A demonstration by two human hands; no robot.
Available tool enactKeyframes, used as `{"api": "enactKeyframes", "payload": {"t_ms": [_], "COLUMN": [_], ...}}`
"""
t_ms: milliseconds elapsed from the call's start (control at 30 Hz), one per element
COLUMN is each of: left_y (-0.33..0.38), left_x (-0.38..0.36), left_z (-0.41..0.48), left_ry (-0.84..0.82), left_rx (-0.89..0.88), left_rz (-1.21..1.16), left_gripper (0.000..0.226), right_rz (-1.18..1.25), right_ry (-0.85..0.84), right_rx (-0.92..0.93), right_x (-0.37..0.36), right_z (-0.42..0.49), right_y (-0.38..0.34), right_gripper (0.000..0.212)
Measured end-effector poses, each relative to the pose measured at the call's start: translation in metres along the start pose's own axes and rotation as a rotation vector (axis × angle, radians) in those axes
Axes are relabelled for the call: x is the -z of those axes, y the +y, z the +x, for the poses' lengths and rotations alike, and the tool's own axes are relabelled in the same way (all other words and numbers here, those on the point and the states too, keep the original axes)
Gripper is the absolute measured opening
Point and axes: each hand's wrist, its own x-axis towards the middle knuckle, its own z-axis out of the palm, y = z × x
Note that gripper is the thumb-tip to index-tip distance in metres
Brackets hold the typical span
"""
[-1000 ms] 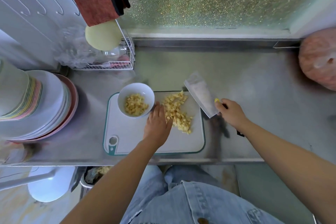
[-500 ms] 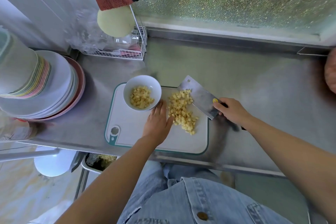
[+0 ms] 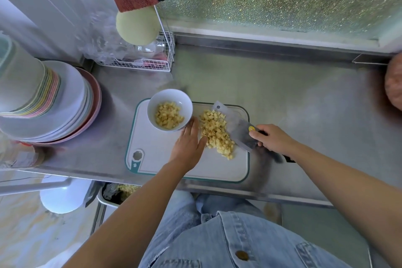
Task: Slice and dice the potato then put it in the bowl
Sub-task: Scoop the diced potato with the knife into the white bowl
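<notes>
My left grip [image 3: 187, 146], fingers straight and together, walls in the dice [image 3: 217, 135] on the board [image 3: 156, 159]. My right grip [image 3: 272, 139] wraps the cleaver [image 3: 237, 128], its blade against the pile's other side, presumably to scoop. The bowl [image 3: 171, 94], part-filled, stands on the board just beside the left fingertips.

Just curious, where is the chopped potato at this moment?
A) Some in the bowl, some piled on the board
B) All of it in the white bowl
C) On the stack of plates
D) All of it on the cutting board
A: the bowl holds diced potato, and a pile lies on the cutting board between the left hand and the cleaver.
</notes>
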Motion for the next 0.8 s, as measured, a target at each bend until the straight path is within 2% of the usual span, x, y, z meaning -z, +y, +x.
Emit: {"api": "enactKeyframes", "payload": {"t_ms": [200, 400, 600, 733, 800], "left_y": [0.013, 0.016, 0.018, 0.017, 0.017], "left_x": [-0.01, -0.008, 0.005, 0.018, 0.029], "left_z": [-0.003, -0.004, -0.012, -0.013, -0.013], "left_ry": [-0.058, -0.017, 0.14, 0.33, 0.416], "left_rx": [-0.031, -0.038, -0.106, -0.269, -0.331], "left_rz": [-0.095, -0.126, -0.011, 0.014, 0.012], "left_gripper": [0.068, 0.064, 0.047, 0.028, 0.032], "right_rz": [0.046, 0.117, 0.207, 0.203, 0.193], "right_ry": [0.019, -0.03, -0.031, -0.006, -0.011], "right_rx": [0.025, -0.008, -0.047, -0.038, -0.009], "right_x": [-0.019, -0.023, -0.011, 0.001, 0.005], "right_z": [-0.01, -0.012, -0.026, -0.034, -0.037], "right_y": [-0.004, -0.006, -0.007, -0.017, -0.031], "right_gripper": [0.039, 0.037, 0.034, 0.035, 0.035]}}
